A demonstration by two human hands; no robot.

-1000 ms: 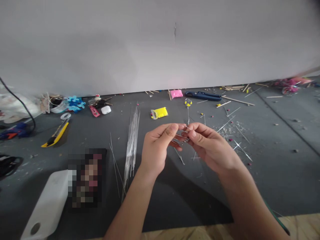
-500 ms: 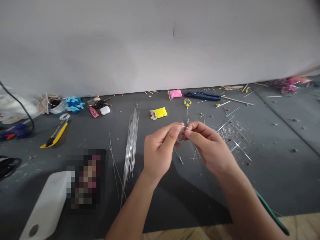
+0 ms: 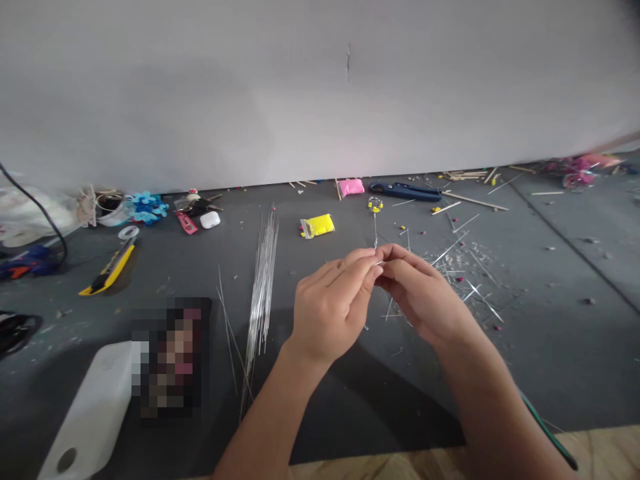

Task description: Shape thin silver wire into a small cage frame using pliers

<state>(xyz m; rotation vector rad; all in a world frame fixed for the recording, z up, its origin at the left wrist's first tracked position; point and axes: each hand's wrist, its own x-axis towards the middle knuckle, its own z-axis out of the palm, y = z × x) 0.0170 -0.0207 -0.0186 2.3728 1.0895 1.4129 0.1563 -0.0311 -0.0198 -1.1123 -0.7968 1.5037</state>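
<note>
My left hand [image 3: 334,303] and my right hand [image 3: 423,290] meet fingertip to fingertip over the middle of the dark table. Between their pinched fingers a short bit of thin silver wire [image 3: 379,263] shows; the rest of it is hidden by the fingers. Just beyond the fingertips lies a twisted wire piece with a round head and yellow bits [image 3: 375,205]. A bundle of straight wires [image 3: 263,287] rests left of my left hand. Cut wire pieces [image 3: 470,290] are scattered to the right of my right hand.
Behind the hands lie a yellow packet [image 3: 319,226], a pink packet [image 3: 351,187] and a blue-handled tool [image 3: 406,192]. On the left are a yellow cutter knife [image 3: 110,267], a white case [image 3: 210,220] and a white power-bank-like block [image 3: 93,407]. A pale wall rises behind the table.
My left hand has turned over and shifted slightly right, its fingers now closed against my right fingertips. The wire that stuck out between the hands is now mostly covered.
</note>
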